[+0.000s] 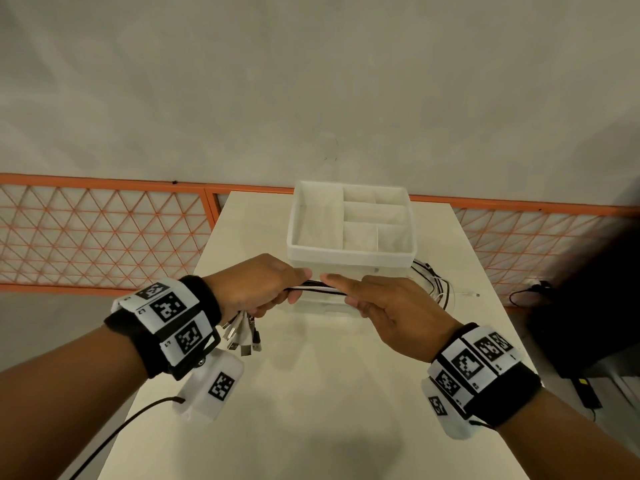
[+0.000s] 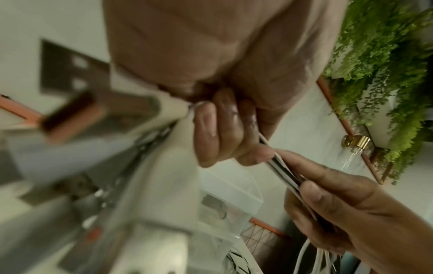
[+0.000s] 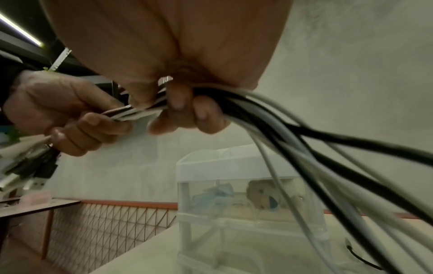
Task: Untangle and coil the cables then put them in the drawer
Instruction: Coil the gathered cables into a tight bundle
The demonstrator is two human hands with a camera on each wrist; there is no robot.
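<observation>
Where the cables pass behind the drawer, their far ends are hidden. Both fists, left hand and right hand, grip the bundle, stretched left-right near the table's middle, plugs hanging leftward.

No legible text; only coded square markers on wrist bands

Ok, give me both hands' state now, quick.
Left hand: grips the bundle of black and white cables near its plugs.
Right hand: grips the same bundle.

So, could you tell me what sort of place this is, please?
Probably an indoor office or studio: a white table against a plain wall, an orange lattice railing, and hanging greenery.
</observation>
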